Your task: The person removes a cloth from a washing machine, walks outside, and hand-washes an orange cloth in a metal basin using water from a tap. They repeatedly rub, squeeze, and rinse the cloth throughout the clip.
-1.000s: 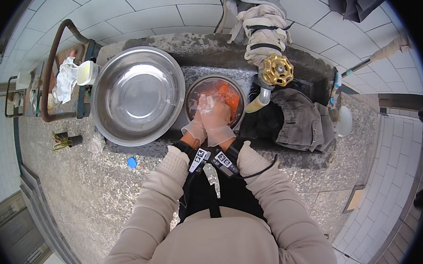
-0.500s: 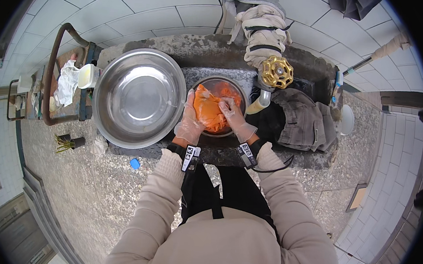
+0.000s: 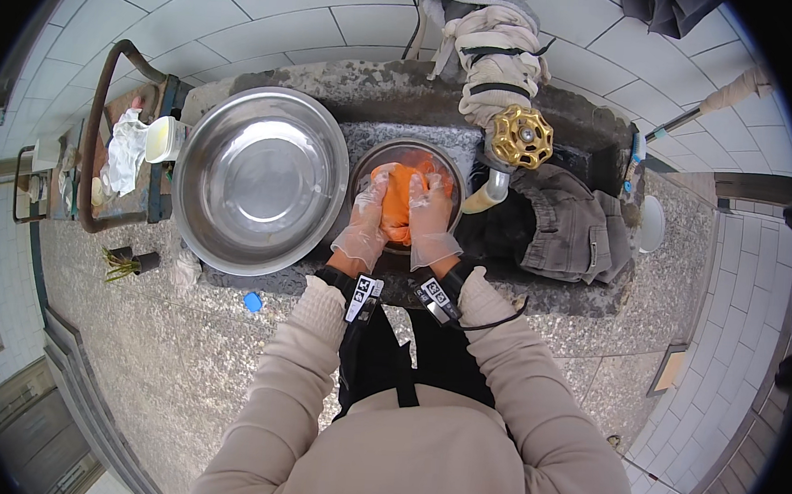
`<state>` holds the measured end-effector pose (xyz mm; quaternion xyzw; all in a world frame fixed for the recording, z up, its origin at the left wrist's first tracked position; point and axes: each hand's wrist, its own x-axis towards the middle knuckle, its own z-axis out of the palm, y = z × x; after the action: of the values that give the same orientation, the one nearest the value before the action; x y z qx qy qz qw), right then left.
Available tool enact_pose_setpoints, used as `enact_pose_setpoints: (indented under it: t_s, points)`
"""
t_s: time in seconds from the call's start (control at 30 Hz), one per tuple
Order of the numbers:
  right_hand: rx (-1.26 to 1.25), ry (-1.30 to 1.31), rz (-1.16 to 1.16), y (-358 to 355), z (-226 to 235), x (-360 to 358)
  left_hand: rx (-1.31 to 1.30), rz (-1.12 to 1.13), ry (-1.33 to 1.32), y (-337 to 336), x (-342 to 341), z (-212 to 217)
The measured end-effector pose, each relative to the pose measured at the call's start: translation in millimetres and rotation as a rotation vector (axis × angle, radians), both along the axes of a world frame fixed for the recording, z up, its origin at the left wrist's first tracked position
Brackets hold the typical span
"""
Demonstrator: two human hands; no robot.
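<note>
A bunched orange cloth [image 3: 399, 201] is squeezed between my two hands over a small metal basin [image 3: 362, 164] in the stone sink. My left hand [image 3: 367, 216], in a clear plastic glove, is closed round the cloth's left side. Gloved the same way, my right hand [image 3: 429, 214] grips the right side. Part of the orange fabric lies lower in the basin behind my fingers. The palms hide most of the bunch. White suds seem to cling to both gloves.
An empty large steel basin [image 3: 327, 178] stands on the left. Grey trousers [image 3: 574, 227] lie in the sink to the right, below a cloth-wrapped pipe [image 3: 494, 56] with a brass valve wheel [image 3: 522, 136] and spout [image 3: 485, 196]. A white tub [image 3: 161, 142] sits at far left.
My right hand has moved down and left, nearer my left hand. The orange cloth, spread wider before, is now pressed into a narrower bunch between them.
</note>
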<state>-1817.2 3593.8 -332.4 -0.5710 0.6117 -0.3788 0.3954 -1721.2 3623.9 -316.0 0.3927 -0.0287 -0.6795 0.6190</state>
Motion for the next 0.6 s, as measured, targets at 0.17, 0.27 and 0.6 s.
enact_pose_setpoints:
  t_s: [0.17,0.27,0.6]
  points:
    - [-0.043,0.148,0.305,-4,17,10,0.010,0.080,0.020,3,-23,-14]
    - [0.249,-0.355,0.022,-15,14,10,-0.003,-0.079,-0.243,1,-23,-16]
    - [0.013,0.257,0.158,-5,4,9,0.204,-0.011,0.194,1,-20,-33]
